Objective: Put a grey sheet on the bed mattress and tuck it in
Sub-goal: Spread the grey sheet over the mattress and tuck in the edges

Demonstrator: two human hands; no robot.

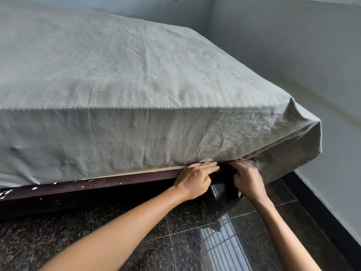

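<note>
Sheet (121, 75) covers the whole mattress, near side tucked at 9 o'clock | left hand (195, 180) and right hand (247, 178) close together at 5 o'clock, fingers pushing sheet edge under | corner (304, 137) at 3 o'clock hangs loose, left to tuck

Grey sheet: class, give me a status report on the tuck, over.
Both hands, left hand and right hand, pushing grey sheet under mattress edge. Right corner flap hanging loose. Nothing blocking.

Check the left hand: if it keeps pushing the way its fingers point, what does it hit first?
Likely the grey sheet tucked between mattress and dark bed frame; the left hand points into that gap. Depth beyond is hidden.
</note>
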